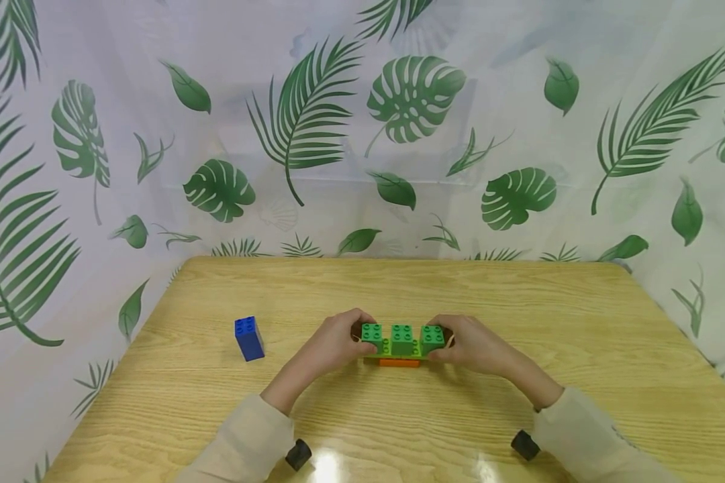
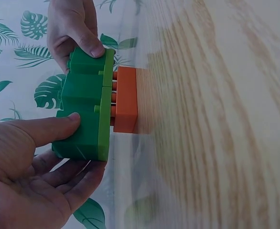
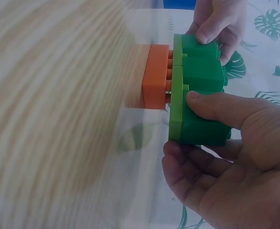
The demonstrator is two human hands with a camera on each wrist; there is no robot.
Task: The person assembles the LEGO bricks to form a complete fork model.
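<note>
Both hands hold one assembly from its two ends: three dark green bricks [image 1: 401,340] standing in a row on light green plates [image 2: 104,102]. My left hand [image 1: 340,341] grips the left end brick, its thumb on the near face and fingers curled behind and under. At the other end my right hand [image 1: 470,343] grips the right brick the same way. Below the plates an orange brick [image 3: 155,77] sits on the table. Its studs show in a gap under the plates in both wrist views.
A tall blue brick [image 1: 250,339] stands on the wooden table [image 1: 217,402] to the left of the hands. Behind the table hangs a leaf-patterned curtain [image 1: 338,221]. Black wrist devices [image 1: 299,455] stick out beside the sleeves near the front.
</note>
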